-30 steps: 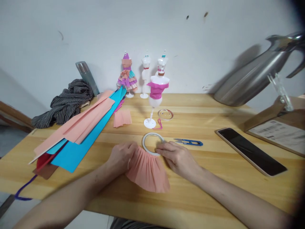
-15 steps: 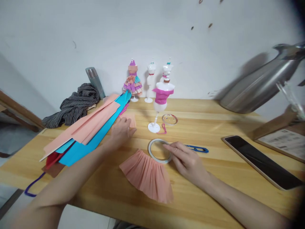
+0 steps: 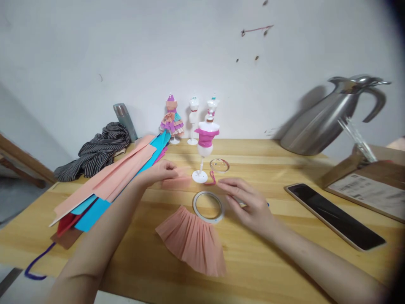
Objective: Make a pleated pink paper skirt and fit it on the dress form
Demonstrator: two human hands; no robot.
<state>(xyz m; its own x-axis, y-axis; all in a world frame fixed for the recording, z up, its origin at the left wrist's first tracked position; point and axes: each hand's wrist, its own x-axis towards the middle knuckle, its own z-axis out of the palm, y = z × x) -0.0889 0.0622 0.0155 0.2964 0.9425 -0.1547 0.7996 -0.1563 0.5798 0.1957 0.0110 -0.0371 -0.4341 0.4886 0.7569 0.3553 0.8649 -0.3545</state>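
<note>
My left hand (image 3: 163,171) pinches a small piece of peach crepe paper (image 3: 177,181), which is blurred by motion. My right hand (image 3: 249,206) is open, its fingers stretched out over the table, with nothing visible in them. Just left of it lies a nearly used-up roll of tape (image 3: 196,204). The roll touches the gathered top of a pleated peach paper skirt (image 3: 193,242). Behind both hands stands a small white dress form (image 3: 205,150) wrapped in a magenta paper band (image 3: 207,137). A blue tool is mostly hidden under my right hand.
Peach, blue and red paper sheets (image 3: 107,177) lie left beside a striped cloth (image 3: 95,147). At the back stand a finished doll dress (image 3: 171,120) and other dress forms. A phone (image 3: 335,215), cardboard box (image 3: 367,185) and steel jug (image 3: 319,122) occupy the right.
My left hand has taken hold of the small peach paper and moved it slightly right and nearer. My right hand has let go of the tape roll, its fingers now apart. The view has tilted up.
</note>
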